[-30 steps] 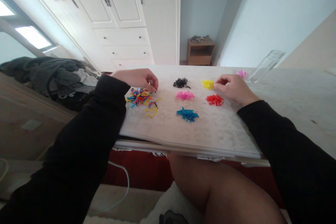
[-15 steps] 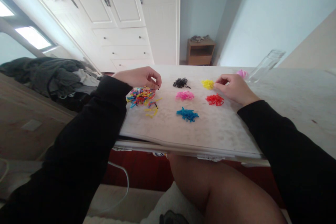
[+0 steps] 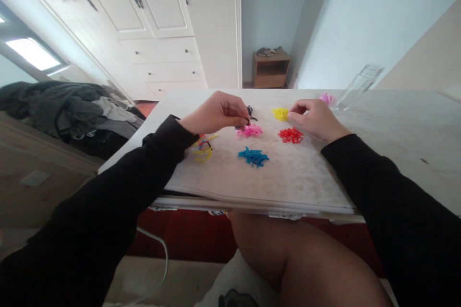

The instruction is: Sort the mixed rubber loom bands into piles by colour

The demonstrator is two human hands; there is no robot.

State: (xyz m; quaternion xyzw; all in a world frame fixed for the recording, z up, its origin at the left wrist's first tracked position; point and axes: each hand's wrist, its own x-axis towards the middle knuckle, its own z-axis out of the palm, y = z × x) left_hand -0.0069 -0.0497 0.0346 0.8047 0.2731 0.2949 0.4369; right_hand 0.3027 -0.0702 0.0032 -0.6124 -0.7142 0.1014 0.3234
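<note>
My left hand (image 3: 223,112) pinches a small black rubber band (image 3: 248,121) above the pink pile (image 3: 251,130). Its fingers partly cover the black pile (image 3: 251,111) behind. At the right edge of the yellow pile (image 3: 280,114), the thumb and fingertips of my right hand (image 3: 319,117) are closed together; what they hold, if anything, is too small to see. Little red bands (image 3: 291,135) lie just below that hand, and blue ones (image 3: 254,157) sit nearer the front. My left sleeve hides most of the mixed-colour pile, leaving some yellow bands (image 3: 203,153) in sight.
A clear glass bottle (image 3: 360,87) leans at the back right of the white table (image 3: 302,177), beside a pink item (image 3: 327,99). Dark clothes (image 3: 61,110) are heaped on the left. White wardrobes (image 3: 216,33) and a small wooden cabinet (image 3: 271,68) stand beyond.
My left hand has moved right, from the mixed pile to over the black and pink piles, carrying the black rubber band. The right hand stays at the yellow pile. The view has shifted slightly.
</note>
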